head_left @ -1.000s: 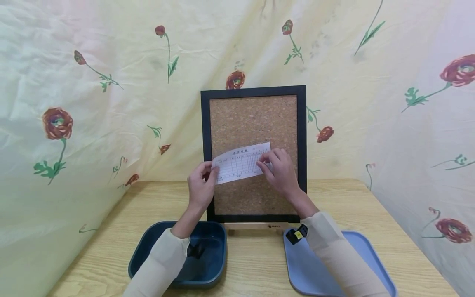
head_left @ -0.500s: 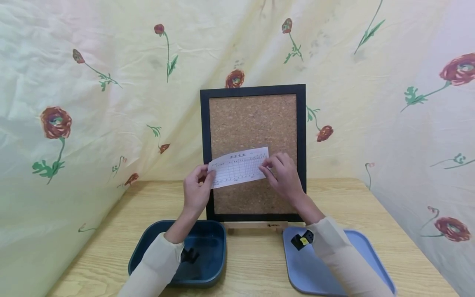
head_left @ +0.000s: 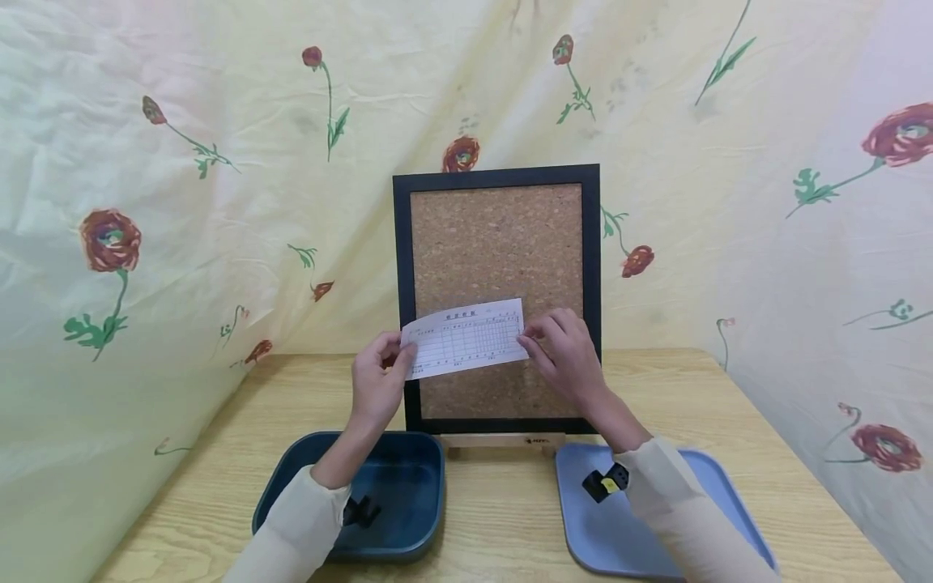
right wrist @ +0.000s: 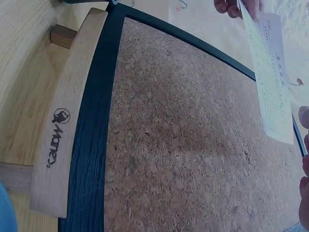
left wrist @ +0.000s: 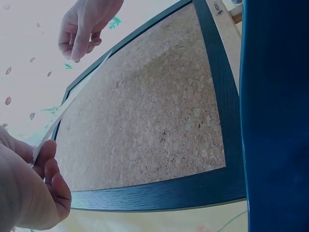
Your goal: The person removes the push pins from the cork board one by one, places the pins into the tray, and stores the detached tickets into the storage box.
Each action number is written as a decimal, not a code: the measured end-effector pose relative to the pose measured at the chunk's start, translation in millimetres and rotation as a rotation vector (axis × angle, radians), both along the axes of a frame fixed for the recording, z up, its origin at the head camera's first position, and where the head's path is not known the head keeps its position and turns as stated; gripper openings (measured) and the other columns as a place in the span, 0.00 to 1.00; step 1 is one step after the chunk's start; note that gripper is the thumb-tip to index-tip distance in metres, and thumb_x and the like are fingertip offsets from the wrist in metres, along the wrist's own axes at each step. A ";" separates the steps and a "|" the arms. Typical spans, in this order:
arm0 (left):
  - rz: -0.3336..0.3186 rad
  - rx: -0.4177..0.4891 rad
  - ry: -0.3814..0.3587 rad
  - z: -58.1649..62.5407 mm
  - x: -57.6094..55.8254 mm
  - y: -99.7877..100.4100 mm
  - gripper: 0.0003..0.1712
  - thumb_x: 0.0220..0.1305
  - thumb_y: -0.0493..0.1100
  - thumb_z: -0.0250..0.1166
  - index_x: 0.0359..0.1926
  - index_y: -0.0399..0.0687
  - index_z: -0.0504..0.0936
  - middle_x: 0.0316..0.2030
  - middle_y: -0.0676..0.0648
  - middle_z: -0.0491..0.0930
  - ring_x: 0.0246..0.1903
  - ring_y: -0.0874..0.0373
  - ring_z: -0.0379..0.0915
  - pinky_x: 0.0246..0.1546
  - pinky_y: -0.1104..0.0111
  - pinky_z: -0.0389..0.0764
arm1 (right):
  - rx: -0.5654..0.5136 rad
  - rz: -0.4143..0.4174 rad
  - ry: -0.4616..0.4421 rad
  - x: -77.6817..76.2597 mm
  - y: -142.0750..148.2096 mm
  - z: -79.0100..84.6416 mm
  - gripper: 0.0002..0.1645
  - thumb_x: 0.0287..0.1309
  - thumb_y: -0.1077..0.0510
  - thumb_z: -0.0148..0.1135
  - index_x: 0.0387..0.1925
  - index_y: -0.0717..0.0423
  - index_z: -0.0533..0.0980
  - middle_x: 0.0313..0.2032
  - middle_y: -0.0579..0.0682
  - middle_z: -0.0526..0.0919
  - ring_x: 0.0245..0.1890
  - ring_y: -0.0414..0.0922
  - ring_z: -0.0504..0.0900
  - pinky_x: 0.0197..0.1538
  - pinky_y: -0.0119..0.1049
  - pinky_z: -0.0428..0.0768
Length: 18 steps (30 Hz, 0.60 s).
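Note:
My left hand (head_left: pixel 379 376) pinches the left end of a white printed form (head_left: pixel 466 336) between thumb and fingers. The slip slants slightly upward to the right, in front of a cork board (head_left: pixel 499 243) with a black frame. In the left wrist view the paper (left wrist: pixel 72 94) appears edge-on, away from the cork. By its right end is my right hand (head_left: pixel 568 356), thumb and fingertips drawn together. Both wrist views show a gap between the right fingers and the form (right wrist: pixel 273 82). Whether something small sits between those fingertips is hidden.
A dark blue basin (head_left: pixel 408 518) stands at the front left, under the left forearm. At the front right, a light blue tray (head_left: pixel 583 534) lies under the right forearm. The board stands on a wooden base (head_left: pixel 503 440). Floral cloth (head_left: pixel 219 267) surrounds the wooden table (head_left: pixel 503 518).
The form and left hand have shifted left and down. My right hand has moved right and down, so its fingers, earlier over the form, are now at its right edge.

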State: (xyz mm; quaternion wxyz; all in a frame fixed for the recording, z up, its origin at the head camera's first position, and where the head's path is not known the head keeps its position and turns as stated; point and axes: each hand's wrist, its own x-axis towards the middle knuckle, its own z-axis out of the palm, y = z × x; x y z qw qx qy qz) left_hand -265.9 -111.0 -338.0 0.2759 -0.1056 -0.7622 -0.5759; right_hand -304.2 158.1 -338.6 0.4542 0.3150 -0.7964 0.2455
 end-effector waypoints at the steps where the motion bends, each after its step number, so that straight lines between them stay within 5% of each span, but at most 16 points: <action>1: 0.001 0.002 -0.005 -0.4 0.4 -0.7 0.11 0.69 0.36 0.63 0.48 0.35 0.83 0.42 0.36 0.88 0.34 0.51 0.77 0.34 0.77 0.78 | 0.001 0.002 0.001 0.3 1.0 -0.6 0.08 0.54 0.63 0.72 0.34 0.60 0.79 0.31 0.54 0.80 0.36 0.48 0.73 0.44 0.41 0.68; 18: -0.008 0.024 -0.055 -6.1 3.6 -11.2 0.11 0.69 0.35 0.62 0.49 0.33 0.82 0.42 0.34 0.88 0.32 0.54 0.76 0.32 0.77 0.76 | -0.009 0.011 0.012 4.2 13.5 -9.8 0.10 0.50 0.68 0.73 0.33 0.62 0.79 0.30 0.55 0.79 0.36 0.49 0.72 0.42 0.39 0.66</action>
